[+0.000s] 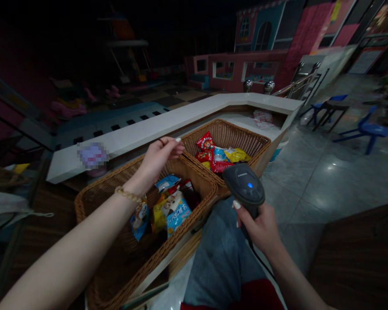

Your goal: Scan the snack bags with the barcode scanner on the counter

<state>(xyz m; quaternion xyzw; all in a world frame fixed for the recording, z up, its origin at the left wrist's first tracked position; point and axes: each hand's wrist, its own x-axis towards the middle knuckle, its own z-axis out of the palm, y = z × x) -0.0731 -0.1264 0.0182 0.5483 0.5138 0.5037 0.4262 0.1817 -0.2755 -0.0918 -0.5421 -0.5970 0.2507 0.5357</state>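
Note:
My right hand (261, 226) is wrapped round the handle of a dark handheld barcode scanner (244, 185) with a lit blue light. My left hand (163, 157) hovers over the meeting rims of two wicker baskets, its fingers curled in and no item visible in them. Below it, the near wicker basket (100, 193) holds several snack bags, among them a blue-and-white snack bag (177, 211) and a yellow bag (159, 215). In the far wicker basket (255, 140) lie red snack bags (205, 141), a yellow snack bag (237, 155) and a light blue one.
A white counter ledge (142, 129) runs behind the baskets, with a blurred-out item (92, 156) on its left end. The scanner's cord (261, 262) trails down by my jeans-clad leg (213, 254). Blue chairs (365, 127) stand on the tiled floor at right.

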